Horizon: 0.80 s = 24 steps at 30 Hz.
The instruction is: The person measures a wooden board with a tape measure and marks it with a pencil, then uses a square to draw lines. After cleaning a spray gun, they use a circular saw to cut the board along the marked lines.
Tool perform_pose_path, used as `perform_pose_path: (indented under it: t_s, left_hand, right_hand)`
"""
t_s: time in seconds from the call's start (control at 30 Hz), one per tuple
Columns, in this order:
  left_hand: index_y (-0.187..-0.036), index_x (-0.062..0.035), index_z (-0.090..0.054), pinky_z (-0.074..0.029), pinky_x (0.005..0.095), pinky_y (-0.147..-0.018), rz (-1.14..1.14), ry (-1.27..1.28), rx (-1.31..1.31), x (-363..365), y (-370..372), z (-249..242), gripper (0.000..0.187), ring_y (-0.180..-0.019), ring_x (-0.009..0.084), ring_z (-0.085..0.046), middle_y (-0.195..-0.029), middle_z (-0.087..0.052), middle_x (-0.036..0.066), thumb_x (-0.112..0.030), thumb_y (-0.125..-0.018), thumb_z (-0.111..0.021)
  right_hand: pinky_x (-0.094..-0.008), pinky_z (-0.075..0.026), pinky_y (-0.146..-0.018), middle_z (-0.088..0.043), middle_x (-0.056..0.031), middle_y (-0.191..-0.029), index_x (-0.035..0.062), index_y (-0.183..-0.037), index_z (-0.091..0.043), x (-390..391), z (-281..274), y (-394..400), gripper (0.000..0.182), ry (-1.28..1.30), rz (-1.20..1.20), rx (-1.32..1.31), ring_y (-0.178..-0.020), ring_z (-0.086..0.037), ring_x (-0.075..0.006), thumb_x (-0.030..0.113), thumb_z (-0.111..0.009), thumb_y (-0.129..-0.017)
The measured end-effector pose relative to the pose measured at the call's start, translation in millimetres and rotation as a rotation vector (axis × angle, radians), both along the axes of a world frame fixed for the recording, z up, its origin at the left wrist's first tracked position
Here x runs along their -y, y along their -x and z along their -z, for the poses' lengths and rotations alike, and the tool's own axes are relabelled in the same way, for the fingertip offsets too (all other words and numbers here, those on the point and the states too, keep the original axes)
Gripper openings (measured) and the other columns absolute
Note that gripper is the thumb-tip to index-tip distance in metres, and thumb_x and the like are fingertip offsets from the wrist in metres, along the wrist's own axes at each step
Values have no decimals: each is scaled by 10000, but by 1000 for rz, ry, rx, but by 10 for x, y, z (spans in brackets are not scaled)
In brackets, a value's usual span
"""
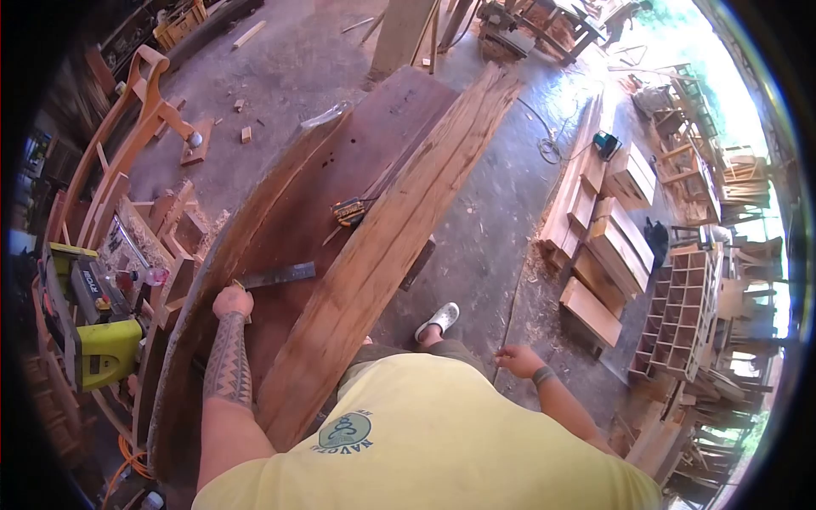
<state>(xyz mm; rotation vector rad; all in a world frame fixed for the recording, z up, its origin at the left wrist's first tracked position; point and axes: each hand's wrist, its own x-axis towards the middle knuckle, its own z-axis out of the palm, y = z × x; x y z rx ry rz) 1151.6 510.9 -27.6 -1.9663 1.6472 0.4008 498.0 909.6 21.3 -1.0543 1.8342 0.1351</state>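
Note:
My left hand [232, 303] is closed around the handle end of a try square [279, 274]. Its flat metal blade points right, over a wide reddish-brown slab [374, 127] with a raw, curved left edge. A long, lighter plank [382, 229] lies along the slab's right side. Near the plank's left edge, a yellow-and-black tape measure [349, 211] sits on the slab. Out to my right, my right hand [518, 360] hangs over the floor with its fingers curled together. Anything held in those fingers is too small to make out.
A green-yellow Ryobi tool [106, 340] stands at the left, near a curved wooden frame [110, 144]. Stacked timber [616, 246] and a teal power tool [605, 144] with a cord are at the right. A compartmented wooden rack [677, 314] stands beyond. Wood scraps and shavings dot the floor.

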Motion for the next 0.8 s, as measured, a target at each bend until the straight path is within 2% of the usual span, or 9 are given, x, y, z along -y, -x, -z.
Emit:
perform_pose_path:
  t_s: [0.1, 0.2, 0.3, 0.37, 0.47, 0.53, 0.57, 0.7, 0.8]
  left_hand:
    - [-1364, -60, -633, -594, 503, -958, 60, -16, -32, 251, 852, -477, 559, -1139, 368, -739, -1263, -744, 186, -373, -906, -700]
    - [-1480, -194, -569, -555, 459, -1059, 363, 215, -322, 353, 1750, -650, 700, -1300, 375, -641, -1440, -644, 154, -282, -818, -778]
    - [-1538, -344, -514, -493, 457, -1154, 504, 354, -591, 548, 2528, -507, 775, -1393, 379, -533, -1540, -530, 117, -263, -818, -788]
    - [-1542, -376, -488, -480, 500, -1149, 560, 263, -551, 807, 2838, -210, 802, -1397, 400, -510, -1492, -564, 129, -227, -817, -797]
    - [-1522, -320, -528, -473, 491, -1159, 513, 129, -454, 1013, 3108, -200, 740, -1410, 403, -506, -1489, -568, 125, -261, -828, -781]
    - [-1486, -247, -562, -492, 488, -1142, 344, 197, -439, 938, 3157, -268, 704, -1405, 381, -522, -1490, -566, 143, -305, -823, -792]
    - [-1468, -214, -573, -511, 489, -1126, 238, 250, -441, 865, 3044, -319, 692, -1399, 363, -535, -1500, -560, 149, -324, -822, -797]
    - [-1408, -139, -614, -522, 474, -1109, -38, 232, -428, 550, 2252, -374, 800, -1356, 366, -589, -1433, -623, 190, -358, -693, -898]
    - [-1405, -99, -622, -518, 448, -1117, -212, 191, -391, 61, 1476, -460, 846, -1318, 360, -630, -1389, -669, 205, -339, -648, -915]
  right_hand:
    - [-419, -571, -920, -792, -149, -1096, 81, -1142, -775, -43, 144, 400, 392, -158, -5, 19, -1026, -752, -292, 431, -722, -975]
    - [-389, -583, -841, -805, -113, -966, 57, -1061, -793, -164, 369, 964, 379, -267, 5, 32, -900, -769, -247, 418, -729, -967]
    - [-377, -592, -785, -805, -110, -903, 33, -993, -801, -158, 450, 1632, 380, -262, 153, 52, -837, -775, -222, 405, -726, -967]
    - [-380, -593, -759, -802, -126, -892, 28, -962, -805, -194, 525, 2081, 379, -234, 193, 23, -813, -773, -221, 398, -721, -969]
    - [-398, -592, -741, -795, -152, -879, 10, -962, -793, 80, 536, 2659, 430, -120, 54, -56, -785, -768, -247, 422, -674, -991]
    - [-403, -581, -681, -762, -146, -791, -7, -857, -763, 62, 894, 3126, 394, 192, -197, -76, -707, -746, -235, 351, -661, -990]
    - [-404, -571, -649, -722, -121, -729, -2, -806, -726, 285, 659, 2947, 387, 27, 280, -40, -656, -712, -227, 327, -659, -999]
    - [-413, -583, -729, -745, -150, -796, 24, -807, -765, 724, 763, 2975, 465, -164, 355, 51, -729, -712, -256, 416, -638, -1022]
    - [-452, -575, -862, -771, -178, -890, 70, -880, -823, 1015, 775, 2634, 562, -228, -187, -24, -883, -736, -315, 535, -549, -1038]
